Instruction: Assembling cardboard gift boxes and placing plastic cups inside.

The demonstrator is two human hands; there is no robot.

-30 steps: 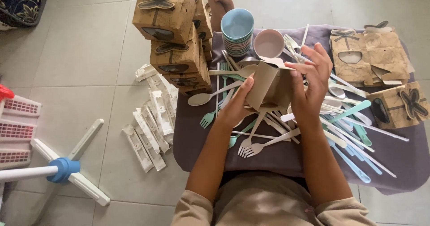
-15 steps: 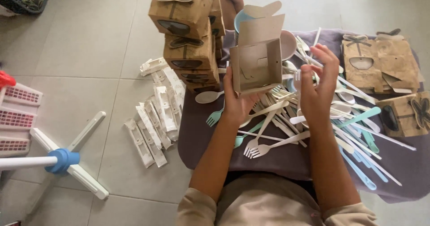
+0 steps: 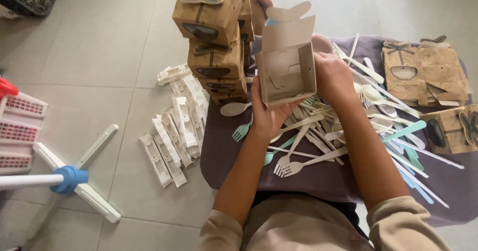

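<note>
I hold an open brown cardboard box [image 3: 286,72] up in front of me, its lid flap standing up and its empty inside facing me. My left hand [image 3: 266,114] grips it from below and at its left side. My right hand [image 3: 332,77] holds its right wall. Under my hands lies a heap of plastic forks, spoons and knives [image 3: 338,131] in cream, teal and blue on a purple cloth [image 3: 224,146].
A tall stack of closed brown boxes with bow cut-outs [image 3: 214,37] stands just left of my box. Flat and folded boxes [image 3: 425,74] lie at the right. White plastic strips [image 3: 174,126] lie on the tiled floor. A white stand with a blue joint [image 3: 69,179] and a pink-and-white rack [image 3: 20,131] are at the left.
The box has been lifted from the cutlery heap and turned so its open inside faces me. My right hand has moved from spread fingers onto the box's right wall.
</note>
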